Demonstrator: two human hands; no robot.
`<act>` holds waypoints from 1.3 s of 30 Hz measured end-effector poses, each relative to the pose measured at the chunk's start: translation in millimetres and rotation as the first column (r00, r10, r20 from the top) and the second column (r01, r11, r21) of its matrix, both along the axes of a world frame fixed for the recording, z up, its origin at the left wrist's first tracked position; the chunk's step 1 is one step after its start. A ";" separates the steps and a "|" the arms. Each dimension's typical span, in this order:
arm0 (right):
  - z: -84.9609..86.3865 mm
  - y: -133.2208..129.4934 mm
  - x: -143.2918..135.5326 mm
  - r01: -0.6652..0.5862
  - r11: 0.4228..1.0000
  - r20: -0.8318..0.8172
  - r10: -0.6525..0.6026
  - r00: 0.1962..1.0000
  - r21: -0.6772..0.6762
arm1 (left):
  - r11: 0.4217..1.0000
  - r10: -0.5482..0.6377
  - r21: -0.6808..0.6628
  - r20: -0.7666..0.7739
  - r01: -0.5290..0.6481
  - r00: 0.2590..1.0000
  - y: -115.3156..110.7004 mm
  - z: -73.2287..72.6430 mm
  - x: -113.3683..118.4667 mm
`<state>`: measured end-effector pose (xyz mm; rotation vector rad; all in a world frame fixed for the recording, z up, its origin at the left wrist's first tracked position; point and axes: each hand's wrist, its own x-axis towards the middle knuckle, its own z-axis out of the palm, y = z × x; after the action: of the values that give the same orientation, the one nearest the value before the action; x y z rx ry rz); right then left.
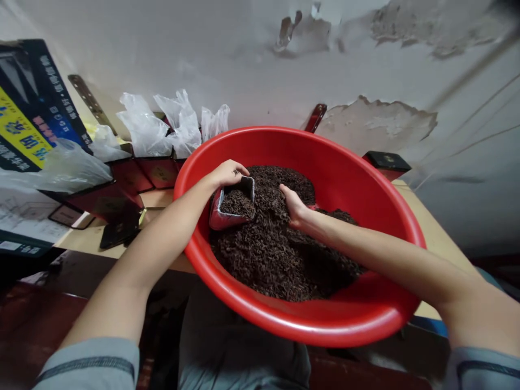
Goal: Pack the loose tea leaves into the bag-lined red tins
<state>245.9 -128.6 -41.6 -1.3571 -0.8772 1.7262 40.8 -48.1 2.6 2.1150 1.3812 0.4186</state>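
Note:
A large red basin holds a heap of dark, loose, dried leaf-like material. My left hand grips the upper edge of a small red box with a silvery lining, which lies tilted in the basin with its opening toward the heap and dark material inside. My right hand is in the heap to the right of the box, thumb up and palm turned left, with material against it; its fingers are mostly buried.
Red-and-black boxes with clear plastic bags stand left of the basin. A printed carton is at the far left. A dark-topped box sits behind right, near the peeling wall.

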 end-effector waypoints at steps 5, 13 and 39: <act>41.3 5.9 -12.7 0.086 0.993 -0.045 -0.090 0.995 -0.078 | 1.000 -0.016 0.020 -0.009 0.017 1.000 -2.8 1.4 -0.1; 73.9 -13.7 -36.2 0.072 0.996 -0.119 -0.078 0.990 -0.058 | 0.998 -0.001 0.055 -0.076 0.005 0.997 -1.3 -0.2 0.8; 27.0 59.1 56.6 0.080 0.937 0.530 -0.261 0.807 0.340 | 0.995 -0.050 0.083 -0.127 0.061 0.991 5.0 -2.8 -0.7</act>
<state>302.5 -69.6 -14.6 -1.7044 -1.2410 0.9865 40.1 -43.1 -0.3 2.2792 1.3920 0.3344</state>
